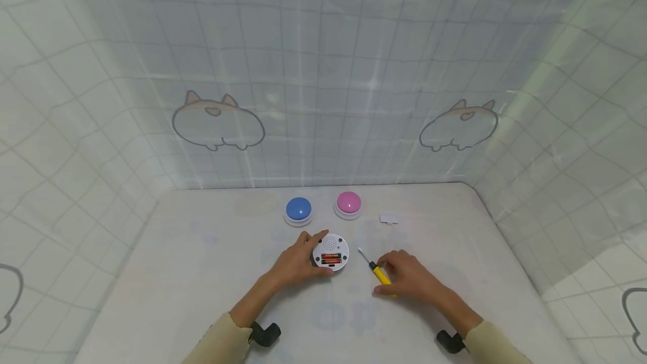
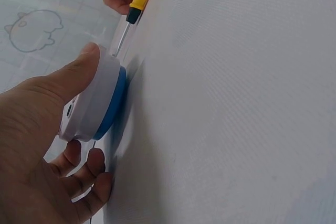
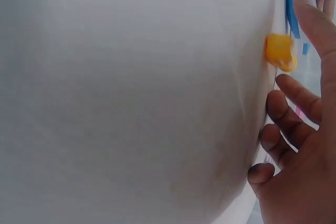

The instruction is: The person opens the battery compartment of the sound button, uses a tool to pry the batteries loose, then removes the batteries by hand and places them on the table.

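My left hand (image 1: 298, 263) holds a round push-button device (image 1: 342, 246) by its rim, thumb on one side and index finger on the other. Its white underside faces up, showing a speaker grille and an uncovered compartment with two orange-and-black batteries (image 1: 331, 259). In the left wrist view, the blue dome (image 2: 113, 106) points down at the table. Beside it lies a screwdriver (image 1: 381, 275) with a yellow handle, its metal tip angled toward the device. My right hand (image 1: 409, 277) hovers around the handle, thumb and fingers spread apart; the right wrist view shows a gap between the fingers and the handle end (image 3: 280, 51).
Behind the hands stand a blue-domed button (image 1: 299, 209) and a pink-domed button (image 1: 349, 204), both upright. To their right lies a small white flat piece (image 1: 388, 219), like a battery cover. Sheeting with a grid and animal drawings (image 1: 323, 100) surrounds the white table (image 1: 202, 263).
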A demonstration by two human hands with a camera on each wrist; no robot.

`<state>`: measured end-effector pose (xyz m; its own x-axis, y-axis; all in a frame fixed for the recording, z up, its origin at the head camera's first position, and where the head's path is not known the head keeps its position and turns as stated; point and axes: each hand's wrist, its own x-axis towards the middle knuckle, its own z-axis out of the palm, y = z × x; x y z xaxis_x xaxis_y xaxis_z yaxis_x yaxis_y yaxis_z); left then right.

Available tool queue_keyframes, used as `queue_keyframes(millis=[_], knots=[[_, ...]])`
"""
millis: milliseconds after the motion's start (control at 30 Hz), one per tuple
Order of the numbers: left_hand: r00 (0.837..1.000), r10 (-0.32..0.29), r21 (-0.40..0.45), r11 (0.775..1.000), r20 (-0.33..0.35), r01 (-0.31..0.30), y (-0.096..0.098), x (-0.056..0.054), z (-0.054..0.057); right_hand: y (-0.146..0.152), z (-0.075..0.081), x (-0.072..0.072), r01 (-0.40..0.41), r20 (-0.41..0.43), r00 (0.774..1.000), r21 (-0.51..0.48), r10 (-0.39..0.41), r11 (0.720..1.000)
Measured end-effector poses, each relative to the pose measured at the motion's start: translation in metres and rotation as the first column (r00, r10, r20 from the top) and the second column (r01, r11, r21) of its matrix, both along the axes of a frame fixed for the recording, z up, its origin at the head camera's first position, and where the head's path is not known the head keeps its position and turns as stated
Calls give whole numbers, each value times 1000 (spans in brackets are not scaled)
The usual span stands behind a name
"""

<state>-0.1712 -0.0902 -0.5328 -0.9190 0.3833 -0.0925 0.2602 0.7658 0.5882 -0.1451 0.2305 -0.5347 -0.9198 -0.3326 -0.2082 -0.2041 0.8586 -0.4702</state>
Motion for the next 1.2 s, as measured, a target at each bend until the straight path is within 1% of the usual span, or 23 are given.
queue_keyframes(millis=[167, 267, 433, 567, 700, 867, 967, 1100, 1200], knots=[[1000, 2, 5, 1000, 2, -2, 0, 0, 1, -3, -1, 5, 19, 6, 1000, 73, -19, 997], [1000, 0, 7, 1000, 3, 0, 0, 0, 2, -2, -1, 8, 9, -5, 1000, 102, -8, 995], [1000, 1, 11, 1000, 4, -1, 0, 0, 3, 0, 1, 10, -13, -35, 999, 95, 16, 995], [1000, 1, 15, 1000, 5, -1, -1, 2, 3, 3, -2, 12, -25, -95, 995, 58, 31, 998], [1000, -2, 23, 1000, 8, 2, -2, 2, 1, 4, -2, 13, -5, -173, 985, -1, 5, 1000], [1000, 2, 25, 1000, -3, -2, -3, 2, 0, 4, 7, 11, 51, -233, 970, -109, -75, 993], [1000, 4, 28, 1000, -8, -4, -3, 2, 0, 3, 16, 10, 78, -225, 967, -184, -119, 980], [1000, -2, 47, 999, -12, 2, -3, 3, 0, 0, 28, 9, 90, -210, 966, -287, -154, 954], [1000, -14, 71, 997, -19, 15, -3, 3, 0, -3, 37, 8, 91, -203, 965, -343, -168, 935]])
